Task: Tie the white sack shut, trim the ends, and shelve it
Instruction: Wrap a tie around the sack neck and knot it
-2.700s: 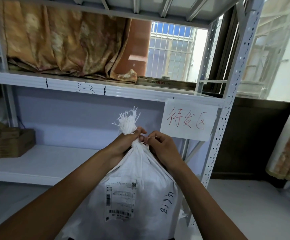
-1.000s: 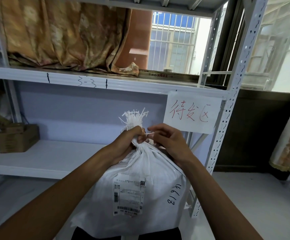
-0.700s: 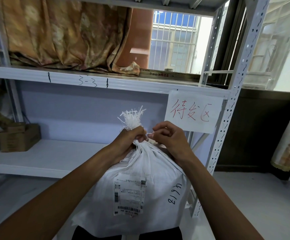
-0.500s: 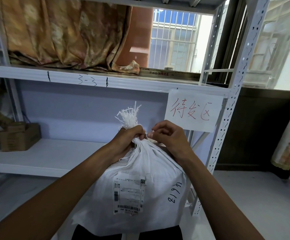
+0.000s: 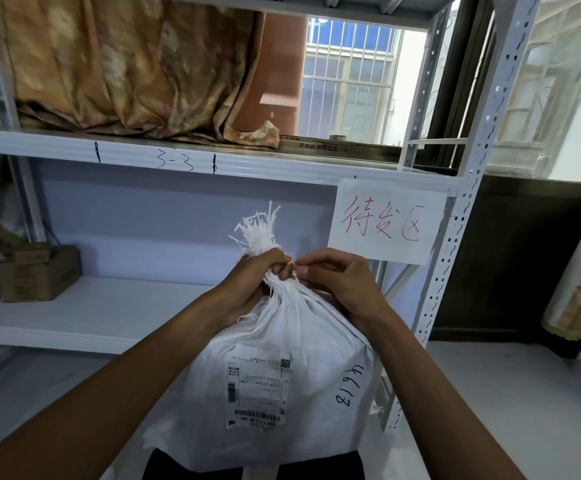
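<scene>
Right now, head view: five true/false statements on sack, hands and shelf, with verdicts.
1. The left hand grips the gathered neck of the sack. True.
2. The sack lies on the shelf. False: it stands upright in front of the shelf, not on it.
3. The frayed ends stick up above the left hand. True.
4. The right hand holds scissors. False: the right hand pinches at the sack's neck beside the left hand, and no scissors show.
5. A box sits at the shelf's right end. False: the box is at its left end.
</scene>
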